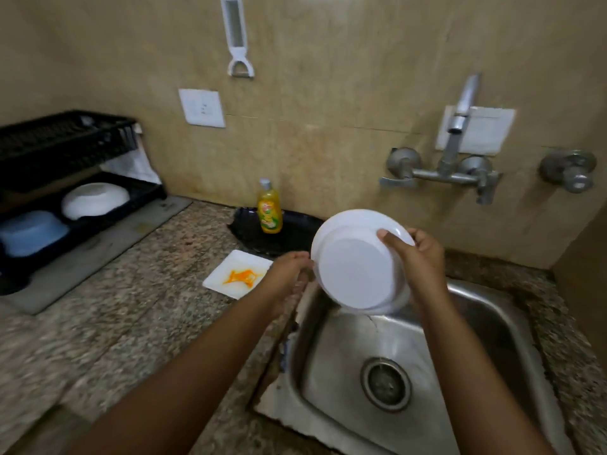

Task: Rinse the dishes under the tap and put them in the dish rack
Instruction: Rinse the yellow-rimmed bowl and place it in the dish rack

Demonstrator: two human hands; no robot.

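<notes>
The right hand [418, 257] is gripping a white bowl [359, 262] by its right rim, thumb lying on the underside and the other fingers hidden behind the rim. The left hand [289, 277] is touching the bowl's left edge with fingers curled; whether it is actually clasping the rim cannot be told, as the fingertips are hidden. The bowl is being held tilted on edge, its underside facing the camera, above the far left corner of the steel sink [499, 326]. A thin line of water is trailing from the bowl's lowest rim into the basin. The drain [386, 384] is sitting in the near part of the basin.

On the far wall, the tap [460, 126] is standing with its spout swung upward, well above and to the right of the bowl. A separate valve [571, 172] is sitting on the wall further right.

Left of the sink, on the speckled counter [131, 310], a square white plate [238, 274] smeared with orange residue is lying just beside the left hand. Beyond it, a dark tray [289, 234] is resting against the wall with a yellow soap bottle [270, 206] standing upright on it.

At far left, the black dish rack [65, 142] is holding a white bowl [95, 200] and a blue bowl [31, 233], both upside down on the lower tier. A white peeler [237, 37] is hanging on the wall above a switch plate [202, 108].
</notes>
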